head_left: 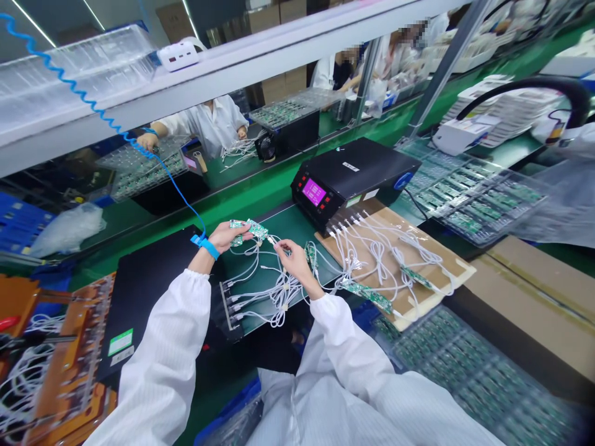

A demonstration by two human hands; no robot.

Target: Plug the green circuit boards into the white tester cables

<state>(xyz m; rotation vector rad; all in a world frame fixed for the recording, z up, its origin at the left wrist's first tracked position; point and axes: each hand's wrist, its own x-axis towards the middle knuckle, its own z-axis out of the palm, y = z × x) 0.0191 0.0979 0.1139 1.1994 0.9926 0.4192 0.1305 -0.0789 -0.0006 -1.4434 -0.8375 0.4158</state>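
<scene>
My left hand, with a blue wrist strap on its wrist, is closed on green circuit boards. At the boards' right end, my right hand pinches the white plug of a cable. The plug meets the board edge; I cannot tell whether it is fully in. Below both hands, a bundle of white cables runs from the ports of a black box. Another circuit board lies just right of my right hand.
A black tester with a lit purple screen stands ahead, its cables spread over a brown board. Trays of circuit boards lie at the right. A coiled blue cord hangs at left. Co-workers sit beyond the metal shelf.
</scene>
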